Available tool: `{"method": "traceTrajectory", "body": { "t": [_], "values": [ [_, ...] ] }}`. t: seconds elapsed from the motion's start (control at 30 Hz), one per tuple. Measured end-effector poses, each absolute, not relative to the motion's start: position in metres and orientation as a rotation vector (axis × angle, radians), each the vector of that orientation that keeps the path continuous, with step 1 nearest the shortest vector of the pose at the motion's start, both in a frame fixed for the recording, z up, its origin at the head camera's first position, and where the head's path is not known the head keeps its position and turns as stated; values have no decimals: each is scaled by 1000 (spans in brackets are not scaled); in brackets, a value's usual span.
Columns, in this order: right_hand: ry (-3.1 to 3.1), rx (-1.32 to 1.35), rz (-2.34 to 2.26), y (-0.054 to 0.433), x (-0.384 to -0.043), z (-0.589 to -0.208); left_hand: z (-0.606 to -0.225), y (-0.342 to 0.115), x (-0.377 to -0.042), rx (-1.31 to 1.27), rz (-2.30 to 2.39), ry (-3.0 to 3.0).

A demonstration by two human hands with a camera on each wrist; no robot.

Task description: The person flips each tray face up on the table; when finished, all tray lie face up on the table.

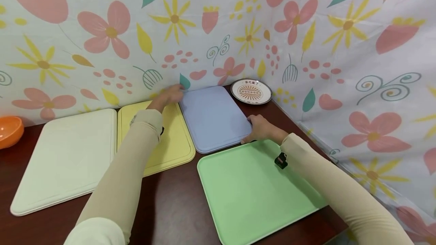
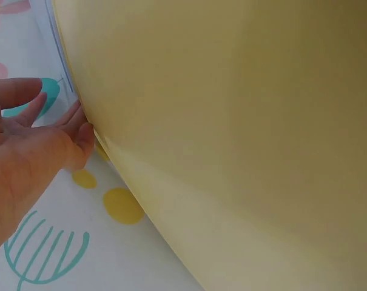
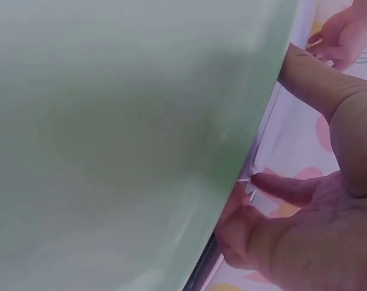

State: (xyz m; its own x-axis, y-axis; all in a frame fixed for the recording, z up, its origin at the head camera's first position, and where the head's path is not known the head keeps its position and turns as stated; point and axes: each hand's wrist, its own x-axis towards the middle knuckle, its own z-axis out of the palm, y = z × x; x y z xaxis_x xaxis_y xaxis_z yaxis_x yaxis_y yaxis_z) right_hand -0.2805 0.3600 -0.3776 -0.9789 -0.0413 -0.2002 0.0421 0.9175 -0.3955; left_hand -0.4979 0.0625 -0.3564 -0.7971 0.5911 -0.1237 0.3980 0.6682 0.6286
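Note:
A flat blue tray (image 1: 214, 118) lies at the back of the table between my two hands. My left hand (image 1: 173, 93) is at its far left corner, by the top of the yellow tray (image 1: 173, 139); in the left wrist view the fingers (image 2: 71, 118) are loosely spread and partly hidden behind the yellow edge. At the blue tray's near right corner, my right hand (image 1: 261, 128) grips with the thumb on the near edge and the fingers along the right side. Below it lies a green tray (image 1: 252, 192) with a raised rim, which hides part of the right fingers (image 3: 232, 236) in the right wrist view.
A white tray (image 1: 71, 158) lies left of the yellow one, and an orange bowl (image 1: 10, 131) stands at the far left. A patterned plate (image 1: 251, 91) sits in the back right corner. Flowered cloth walls (image 1: 204, 22) border the back and right of the dark table (image 1: 177, 203).

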Motion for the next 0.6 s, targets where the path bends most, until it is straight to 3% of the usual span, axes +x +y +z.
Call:
{"method": "traceTrajectory", "body": {
  "t": [0.6],
  "values": [
    [2955, -98, -710, 368, -277, -385, -358, 66, -494, 652, 1107, 2467]
  ]
}}
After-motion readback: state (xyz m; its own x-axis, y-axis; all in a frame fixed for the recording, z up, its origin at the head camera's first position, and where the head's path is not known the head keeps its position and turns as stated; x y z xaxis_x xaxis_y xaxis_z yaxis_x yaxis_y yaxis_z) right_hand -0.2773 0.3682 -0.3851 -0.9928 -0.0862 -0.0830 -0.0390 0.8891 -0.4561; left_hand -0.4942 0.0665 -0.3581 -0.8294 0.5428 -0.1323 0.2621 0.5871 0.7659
